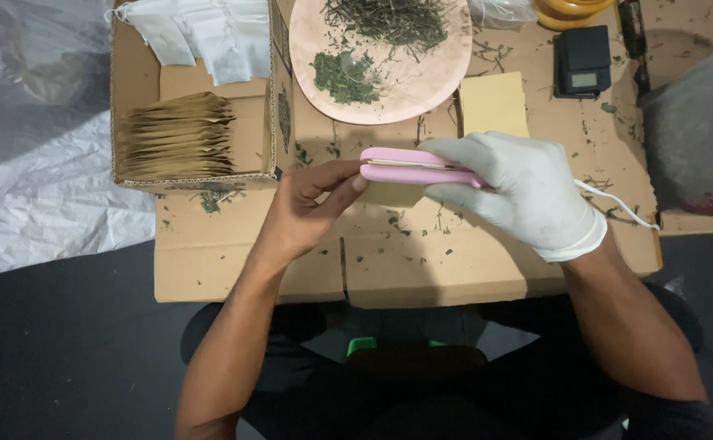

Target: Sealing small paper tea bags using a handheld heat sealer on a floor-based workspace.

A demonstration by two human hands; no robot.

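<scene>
Two hands meet at a pink sealer (409,165) mid-cardboard: gloved right hand (519,191) clamped round it, bare left hand (311,204) pinching a tan pouch (393,194) in it. Far: herb plate (446,73), scale (582,61); left, box (193,183) of pouches.

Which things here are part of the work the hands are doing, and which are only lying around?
In use:
- pink sealer, gripped by the gloved right hand
- tan pouch clamped in it, steadied by the bare left hand

Lying about:
- plate of dried green herbs
- yellow envelope
- black pocket scale
- open box with brown packets and white bags
</scene>
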